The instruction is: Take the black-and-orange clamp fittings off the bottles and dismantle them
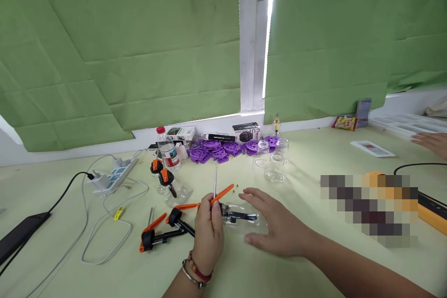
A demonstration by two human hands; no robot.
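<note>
In front of me lies a clear plastic bottle [244, 219] on its side, with a black part inside it. My left hand [209, 228] is closed around the black-and-orange lever top at its neck; an orange lever [223, 193] and a thin metal rod [215, 179] stick out past the fingers. Fingers spread and curved, my right hand [279, 223] is by the bottle's far end; whether it touches the plastic I cannot tell. Left of my left hand are two loose black-and-orange lever tops [148, 240] [176, 216]. Clear bottles with similar tops [166, 177] stand behind them.
Behind are a red-capped water bottle [170, 151], purple plastic discs [232, 148], clear lids [275, 176] and boxes [246, 134]. A power strip [118, 172] with cables lies left. At right are a yellow-orange device [433, 214], a white tray [373, 149] and another person's hand [431, 142].
</note>
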